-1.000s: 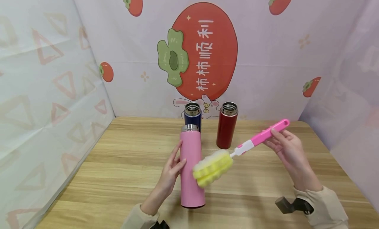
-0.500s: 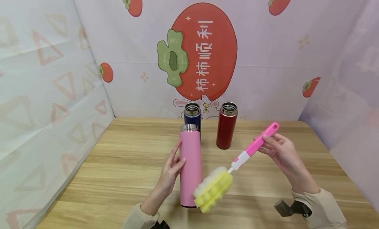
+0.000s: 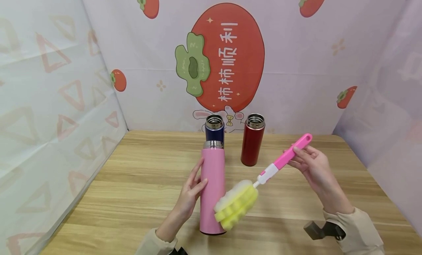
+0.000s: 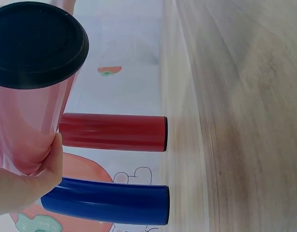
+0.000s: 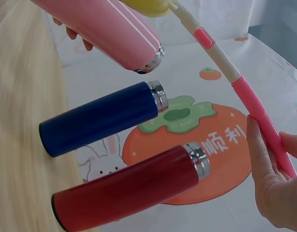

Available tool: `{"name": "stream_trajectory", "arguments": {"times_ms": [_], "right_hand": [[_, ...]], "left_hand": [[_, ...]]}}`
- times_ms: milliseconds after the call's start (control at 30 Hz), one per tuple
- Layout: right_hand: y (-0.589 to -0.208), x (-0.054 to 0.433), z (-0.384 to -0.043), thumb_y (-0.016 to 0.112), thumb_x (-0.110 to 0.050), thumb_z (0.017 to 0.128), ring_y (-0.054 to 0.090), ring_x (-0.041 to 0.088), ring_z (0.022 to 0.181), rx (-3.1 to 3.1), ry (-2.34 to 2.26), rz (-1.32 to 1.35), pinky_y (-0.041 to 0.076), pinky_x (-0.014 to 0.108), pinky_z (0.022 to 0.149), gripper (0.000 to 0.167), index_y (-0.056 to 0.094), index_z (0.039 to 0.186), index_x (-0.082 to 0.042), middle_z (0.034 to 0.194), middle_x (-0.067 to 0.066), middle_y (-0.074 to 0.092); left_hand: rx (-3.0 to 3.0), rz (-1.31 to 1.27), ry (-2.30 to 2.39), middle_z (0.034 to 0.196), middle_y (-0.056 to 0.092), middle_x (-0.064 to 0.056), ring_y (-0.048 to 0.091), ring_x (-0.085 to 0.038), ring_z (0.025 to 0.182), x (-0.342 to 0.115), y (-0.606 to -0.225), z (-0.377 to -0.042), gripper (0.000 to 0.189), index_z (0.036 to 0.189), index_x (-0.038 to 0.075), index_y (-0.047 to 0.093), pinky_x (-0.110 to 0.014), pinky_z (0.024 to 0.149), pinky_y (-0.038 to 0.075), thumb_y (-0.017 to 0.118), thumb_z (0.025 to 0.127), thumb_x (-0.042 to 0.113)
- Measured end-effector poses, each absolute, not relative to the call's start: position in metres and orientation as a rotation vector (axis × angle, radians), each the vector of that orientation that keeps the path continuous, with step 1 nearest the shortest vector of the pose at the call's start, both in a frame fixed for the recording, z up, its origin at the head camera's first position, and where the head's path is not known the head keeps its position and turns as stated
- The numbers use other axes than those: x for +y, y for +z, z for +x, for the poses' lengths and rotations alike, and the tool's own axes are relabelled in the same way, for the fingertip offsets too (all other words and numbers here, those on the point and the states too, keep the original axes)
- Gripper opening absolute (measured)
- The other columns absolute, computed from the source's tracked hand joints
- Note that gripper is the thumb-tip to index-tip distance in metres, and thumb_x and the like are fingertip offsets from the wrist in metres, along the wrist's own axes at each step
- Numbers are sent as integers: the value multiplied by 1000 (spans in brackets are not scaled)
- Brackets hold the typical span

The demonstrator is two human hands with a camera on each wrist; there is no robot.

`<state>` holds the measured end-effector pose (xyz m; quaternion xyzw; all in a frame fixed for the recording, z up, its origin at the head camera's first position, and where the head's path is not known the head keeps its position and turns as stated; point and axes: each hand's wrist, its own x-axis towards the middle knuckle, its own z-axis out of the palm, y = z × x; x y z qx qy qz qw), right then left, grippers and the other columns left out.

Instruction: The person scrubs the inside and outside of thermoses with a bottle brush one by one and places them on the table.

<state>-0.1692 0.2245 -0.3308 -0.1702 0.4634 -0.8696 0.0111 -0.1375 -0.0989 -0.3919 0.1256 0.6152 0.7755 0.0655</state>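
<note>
My left hand (image 3: 188, 196) grips a pink thermos bottle (image 3: 212, 174) round its side. The bottle's dark base (image 4: 37, 46) shows in the left wrist view, lifted off the table. Between thumb and fingers, my right hand (image 3: 314, 169) holds a bottle brush by its pink handle (image 3: 290, 156). The brush's yellow and white sponge head (image 3: 239, 203) points down to the left and overlaps the bottle's lower right side in the head view; whether the two touch, I cannot tell.
Behind the pink bottle stands an uncapped blue thermos bottle (image 3: 214, 128), partly hidden. An uncapped red thermos bottle (image 3: 252, 141) stands upright to its right. All this is on a wooden table (image 3: 138, 181) with printed cloth (image 3: 148, 101) hung around it.
My right hand has moved left with the brush, whose sponge head dropped, then rose a little. The pink bottle has shifted slightly in my left hand's grip and sits slightly lower in view.
</note>
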Motion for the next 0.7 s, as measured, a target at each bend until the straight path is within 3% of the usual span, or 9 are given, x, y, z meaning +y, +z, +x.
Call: {"name": "stream_trajectory", "arguments": {"times_ms": [133,333,700], "right_hand": [[-325,225,-171,40,4,91,64,22,84,1434,-2765,-479,49,31,72,21,60,93,2,86,14,66],[-316,227,-175,46,2,89,64,22,84,1408,-2860,-403,49,31,72,14,59,93,4,85,14,66],[-309,229,-179,50,3,86,65,24,80,1263,-3051,-356,47,33,74,10,57,92,8,84,18,65]], "left_hand": [[1850,396,2325,137,28,-21,42,-21,114,-99,-393,-137,60,142,22,18,-34,89,37,47,91,13],[1823,373,2316,127,39,-23,48,-17,106,-100,-394,-134,58,142,23,18,-34,88,38,45,91,13],[1719,412,2328,122,44,-14,50,-19,105,-102,-394,-132,56,142,24,17,-37,89,37,39,93,12]]}}
